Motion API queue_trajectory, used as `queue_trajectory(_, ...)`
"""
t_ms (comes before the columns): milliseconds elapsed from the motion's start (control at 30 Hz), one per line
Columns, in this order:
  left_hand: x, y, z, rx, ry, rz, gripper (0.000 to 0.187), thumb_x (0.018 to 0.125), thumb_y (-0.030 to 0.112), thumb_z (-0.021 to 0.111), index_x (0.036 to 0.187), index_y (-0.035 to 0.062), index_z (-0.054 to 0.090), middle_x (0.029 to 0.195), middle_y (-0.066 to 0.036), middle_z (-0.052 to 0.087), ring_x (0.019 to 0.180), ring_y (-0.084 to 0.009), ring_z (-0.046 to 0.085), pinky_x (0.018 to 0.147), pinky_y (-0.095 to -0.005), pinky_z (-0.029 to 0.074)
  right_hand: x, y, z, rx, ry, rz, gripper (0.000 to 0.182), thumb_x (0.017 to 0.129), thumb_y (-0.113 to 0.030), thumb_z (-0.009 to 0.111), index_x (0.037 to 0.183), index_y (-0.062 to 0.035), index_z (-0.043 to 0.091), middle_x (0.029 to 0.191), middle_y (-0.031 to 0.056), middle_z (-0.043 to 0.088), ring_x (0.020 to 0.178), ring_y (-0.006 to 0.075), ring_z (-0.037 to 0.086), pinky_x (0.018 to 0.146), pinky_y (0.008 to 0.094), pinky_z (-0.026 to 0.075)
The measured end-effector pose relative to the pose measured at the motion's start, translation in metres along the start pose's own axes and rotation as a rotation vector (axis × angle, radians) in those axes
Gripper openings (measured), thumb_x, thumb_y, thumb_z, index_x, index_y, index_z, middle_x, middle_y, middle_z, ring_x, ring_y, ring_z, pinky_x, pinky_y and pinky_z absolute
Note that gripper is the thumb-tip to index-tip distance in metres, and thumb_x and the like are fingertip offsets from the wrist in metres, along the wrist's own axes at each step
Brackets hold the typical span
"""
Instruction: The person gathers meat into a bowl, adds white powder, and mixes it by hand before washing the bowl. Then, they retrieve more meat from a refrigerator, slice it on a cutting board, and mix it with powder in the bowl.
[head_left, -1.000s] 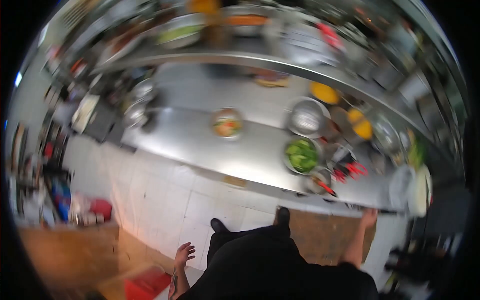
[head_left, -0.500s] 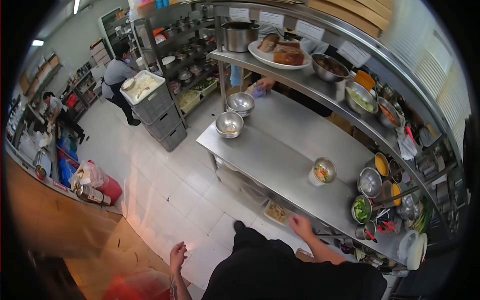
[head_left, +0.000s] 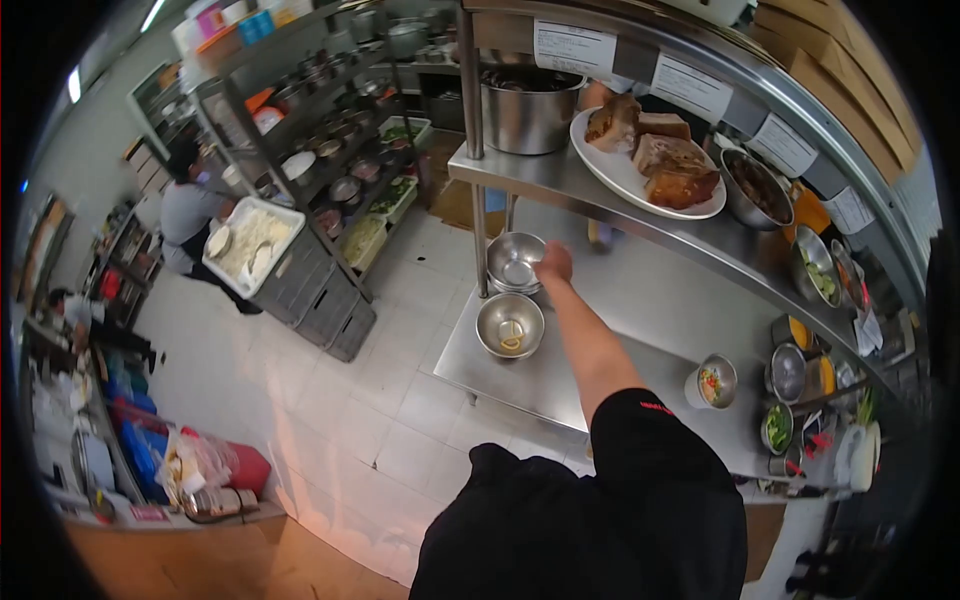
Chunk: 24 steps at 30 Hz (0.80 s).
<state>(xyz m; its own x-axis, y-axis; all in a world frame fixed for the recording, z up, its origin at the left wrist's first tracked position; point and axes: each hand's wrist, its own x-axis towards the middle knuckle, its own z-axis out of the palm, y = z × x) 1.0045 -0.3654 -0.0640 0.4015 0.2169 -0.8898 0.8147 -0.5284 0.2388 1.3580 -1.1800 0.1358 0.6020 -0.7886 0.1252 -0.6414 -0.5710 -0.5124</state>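
Note:
My right hand (head_left: 553, 263) is stretched over the steel table, its fingers closed at the right rim of a metal bowl (head_left: 515, 256). That bowl is the top of a small stack near the table's far left corner. Right in front of the stack, a second metal bowl (head_left: 510, 328) holds a little yellowish food at its bottom. My left hand is out of view. Further right on the table, a small metal bowl (head_left: 714, 382) contains chopped, colourful food.
Above the table runs a steel shelf (head_left: 560, 183) with a pot (head_left: 530, 112), a plate of cooked meat (head_left: 660, 165) and bowls. Stacked grey crates (head_left: 325, 310) carry a white tub (head_left: 285, 250). A co-worker (head_left: 195, 220) stands behind them. Ingredient bowls (head_left: 778, 425) crowd the table's right end.
My right hand has moved from beside my body out to the bowl stack. My left hand has left the view. The camera has moved closer to the table's left end.

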Motion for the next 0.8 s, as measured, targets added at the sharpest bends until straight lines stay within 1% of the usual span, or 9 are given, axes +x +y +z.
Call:
queue_trajectory(33, 0.007, 0.022, -0.008, -0.022, -0.007, 0.013, 0.027, 0.095, 0.024, 0.055, 0.116, 0.0089, 0.064, 0.091, -0.006, 0.064, 0.063, -0.0148, 0.058, 0.05, -0.0306, 0.049, 0.007, 0.002, 0.003, -0.013, 0.014, 0.004, 0.044, 0.077, -0.009, 0.071, 0.117, -0.0055, 0.056, 0.116, 0.0228, 0.061, 0.108, 0.0427, 0.06, 0.09, 0.0481, 0.053)
queue_trajectory(133, 0.032, 0.094, -0.038, -0.063, -0.041, 0.097, 0.024, 0.095, 0.025, 0.055, 0.112, 0.0094, 0.063, 0.087, -0.005, 0.062, 0.062, -0.0151, 0.057, 0.049, -0.0308, 0.049, 0.025, 0.006, 0.012, -0.076, 0.083, 0.08, 0.033, 0.074, -0.003, 0.068, 0.106, -0.0059, 0.06, 0.105, 0.0232, 0.066, 0.103, 0.0413, 0.062, 0.089, 0.0484, 0.052)
queue_trajectory(333, 0.105, 0.234, -0.116, 0.013, -0.131, 0.254, 0.02, 0.095, 0.027, 0.054, 0.104, 0.0104, 0.062, 0.081, -0.004, 0.059, 0.059, -0.0157, 0.055, 0.047, -0.0313, 0.048, 0.022, -0.007, -0.015, -0.182, 0.051, -0.012, 0.027, 0.082, -0.003, 0.058, 0.109, -0.004, 0.059, 0.103, 0.0242, 0.067, 0.1, 0.042, 0.064, 0.087, 0.0508, 0.052)
queue_trajectory(400, 0.138, 0.265, -0.155, 0.071, -0.148, 0.264, 0.019, 0.095, 0.027, 0.054, 0.102, 0.0107, 0.061, 0.079, -0.003, 0.058, 0.058, -0.0159, 0.054, 0.047, -0.0315, 0.048, 0.015, -0.026, -0.029, -0.271, 0.135, 0.036, 0.018, 0.088, -0.007, 0.049, 0.1, -0.004, 0.062, 0.096, 0.0216, 0.069, 0.097, 0.0394, 0.067, 0.087, 0.0492, 0.053)
queue_trajectory(567, 0.247, 0.333, -0.296, 0.097, -0.095, 0.264, 0.018, 0.095, 0.028, 0.054, 0.095, 0.0116, 0.06, 0.073, -0.002, 0.055, 0.056, -0.0164, 0.053, 0.046, -0.0319, 0.048, -0.006, -0.065, -0.055, -0.169, 0.328, 0.083, 0.024, 0.081, -0.006, 0.056, 0.104, -0.0072, 0.062, 0.104, 0.0185, 0.066, 0.097, 0.0402, 0.063, 0.08, 0.0489, 0.052)
queue_trajectory(633, 0.322, 0.376, -0.348, -0.023, -0.069, 0.362, 0.018, 0.095, 0.029, 0.053, 0.093, 0.0119, 0.059, 0.071, -0.002, 0.053, 0.055, -0.0166, 0.052, 0.045, -0.032, 0.047, -0.029, -0.084, -0.063, -0.061, 0.625, -0.038, 0.013, 0.081, -0.008, 0.059, 0.094, -0.008, 0.06, 0.099, 0.0182, 0.063, 0.09, 0.0393, 0.064, 0.077, 0.0507, 0.05)
queue_trajectory(667, 0.312, 0.43, -0.365, 0.099, -0.24, 0.578, 0.021, 0.097, 0.032, 0.053, 0.094, 0.0121, 0.059, 0.068, 0.0, 0.049, 0.055, -0.0148, 0.051, 0.043, -0.031, 0.047, -0.04, -0.087, -0.056, -0.062, 0.611, -0.043, 0.013, 0.081, -0.008, 0.059, 0.094, -0.008, 0.06, 0.099, 0.0182, 0.063, 0.09, 0.0393, 0.064, 0.077, 0.0507, 0.05)
queue_trajectory(733, 0.284, 0.511, -0.346, 0.056, -0.021, 0.648, 0.027, 0.099, 0.036, 0.054, 0.104, 0.0118, 0.064, 0.075, 0.001, 0.057, 0.058, -0.0103, 0.053, 0.043, -0.0274, 0.044, -0.061, -0.083, -0.037, -0.002, 0.626, -0.079, 0.01, 0.08, -0.005, 0.061, 0.09, -0.0046, 0.059, 0.1, 0.0198, 0.059, 0.092, 0.0378, 0.062, 0.078, 0.0482, 0.049)
queue_trajectory(800, 0.256, 0.573, -0.314, 0.004, -0.081, 0.766, 0.03, 0.098, 0.023, 0.057, 0.12, 0.004, 0.062, 0.085, -0.002, 0.064, 0.068, -0.0105, 0.059, 0.048, -0.0233, 0.046, -0.066, -0.03, 0.005, 0.097, 0.608, -0.172, 0.011, 0.082, -0.003, 0.06, 0.093, -0.0028, 0.06, 0.1, 0.0205, 0.06, 0.094, 0.038, 0.061, 0.08, 0.0466, 0.049)
